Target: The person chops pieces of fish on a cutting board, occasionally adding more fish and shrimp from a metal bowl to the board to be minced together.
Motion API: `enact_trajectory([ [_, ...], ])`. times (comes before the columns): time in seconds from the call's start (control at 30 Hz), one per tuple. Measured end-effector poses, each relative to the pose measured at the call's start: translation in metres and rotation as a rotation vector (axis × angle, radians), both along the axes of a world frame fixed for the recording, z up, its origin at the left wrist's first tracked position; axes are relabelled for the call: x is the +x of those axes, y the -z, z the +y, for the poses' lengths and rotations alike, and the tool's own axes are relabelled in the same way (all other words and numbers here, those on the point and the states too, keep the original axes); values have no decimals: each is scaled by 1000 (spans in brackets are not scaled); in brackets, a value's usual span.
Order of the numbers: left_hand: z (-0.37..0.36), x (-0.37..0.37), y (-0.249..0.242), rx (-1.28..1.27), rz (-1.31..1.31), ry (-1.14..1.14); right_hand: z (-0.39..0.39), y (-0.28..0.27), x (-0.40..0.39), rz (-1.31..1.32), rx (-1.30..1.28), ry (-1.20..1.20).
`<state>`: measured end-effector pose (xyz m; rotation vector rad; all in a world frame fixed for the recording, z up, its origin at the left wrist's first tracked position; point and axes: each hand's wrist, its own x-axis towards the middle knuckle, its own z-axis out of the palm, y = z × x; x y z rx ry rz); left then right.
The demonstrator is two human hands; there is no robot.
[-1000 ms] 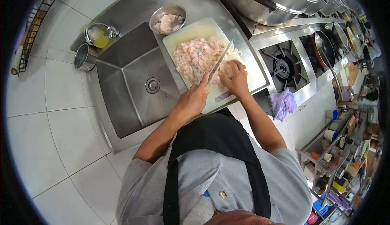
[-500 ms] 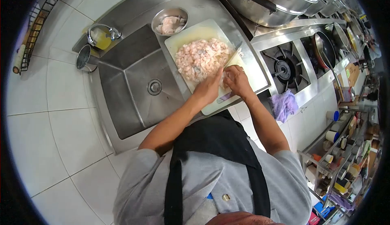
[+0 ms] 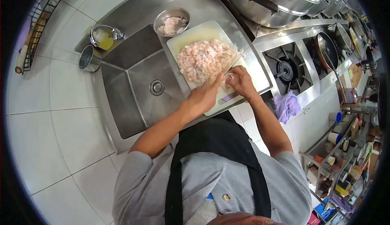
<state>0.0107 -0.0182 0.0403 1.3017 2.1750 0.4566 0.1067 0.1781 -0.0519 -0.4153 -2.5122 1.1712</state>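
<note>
A pale cutting board (image 3: 209,29) lies beside the sink, covered by a heap of diced, pale pink raw meat (image 3: 201,58). My left hand (image 3: 205,95) is closed at the heap's near right edge, around a knife whose thin blade (image 3: 232,62) points away along the meat; its handle is hidden in the hand. Close beside it, the fingers of my right hand (image 3: 242,83) are bent together over a small pale piece of meat (image 3: 230,78) on the board. A purple-handled tool (image 3: 228,98) lies near the front edge, below both hands.
A steel bowl (image 3: 172,13) with larger meat pieces stands behind the board. To the left is the sink basin (image 3: 134,83) with a faucet (image 3: 117,34) and metal cup (image 3: 90,58). The stove burner (image 3: 287,68), large pot (image 3: 276,6) and purple cloth (image 3: 286,105) are on the right.
My left hand has shifted slightly toward me and its blade has turned a little lower over the meat. The right hand has lifted slightly away from the left, baring the pale piece.
</note>
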Motion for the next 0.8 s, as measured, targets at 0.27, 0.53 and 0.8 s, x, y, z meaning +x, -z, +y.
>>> enact_trajectory([
  [0.27, 13, -10, 41, 127, 10, 2, 3, 8, 2, -54, 29, -37],
  [0.53, 18, -5, 67, 303, 82, -32, 11, -23, 13, -73, -43, -36],
  [0.8, 2, 7, -2, -36, 21, 12, 13, -24, 9, -221, -45, -108],
])
